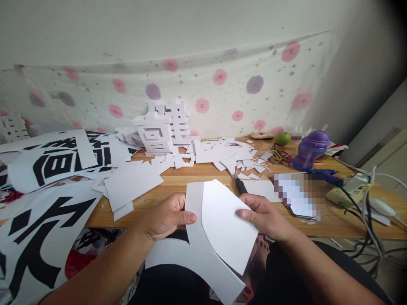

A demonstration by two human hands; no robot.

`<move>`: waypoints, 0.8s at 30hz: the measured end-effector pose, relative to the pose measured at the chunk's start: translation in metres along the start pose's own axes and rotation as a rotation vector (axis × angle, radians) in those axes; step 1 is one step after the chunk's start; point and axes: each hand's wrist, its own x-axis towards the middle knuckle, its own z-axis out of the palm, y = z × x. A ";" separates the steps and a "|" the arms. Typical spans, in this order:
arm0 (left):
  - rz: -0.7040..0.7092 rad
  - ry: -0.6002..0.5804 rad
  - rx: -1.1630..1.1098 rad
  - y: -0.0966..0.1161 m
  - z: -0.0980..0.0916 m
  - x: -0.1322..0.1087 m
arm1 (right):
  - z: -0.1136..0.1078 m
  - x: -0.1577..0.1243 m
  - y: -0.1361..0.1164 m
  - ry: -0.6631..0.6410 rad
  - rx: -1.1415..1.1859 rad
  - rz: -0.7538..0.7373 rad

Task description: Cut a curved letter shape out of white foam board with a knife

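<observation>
Over my lap, in front of the table edge, my left hand pinches a curved white foam board cut-out between thumb and fingers at its upper left edge. My right hand grips the right side of a second white foam board piece, thumb on its face. This piece has a curved left edge that lies along the cut-out's curve, with a narrow gap low down. Just behind my right hand, a black-handled tool rests on the table, its tip among scraps.
White scraps litter the wooden table. Cut-out white characters stand near the wall. Sheets with black characters lie left. To the right are scissors, a purple cup, a phone and a power strip with cables.
</observation>
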 end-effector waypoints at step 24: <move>0.016 -0.064 -0.042 0.006 0.006 0.015 | 0.010 0.012 0.010 0.104 0.054 -0.084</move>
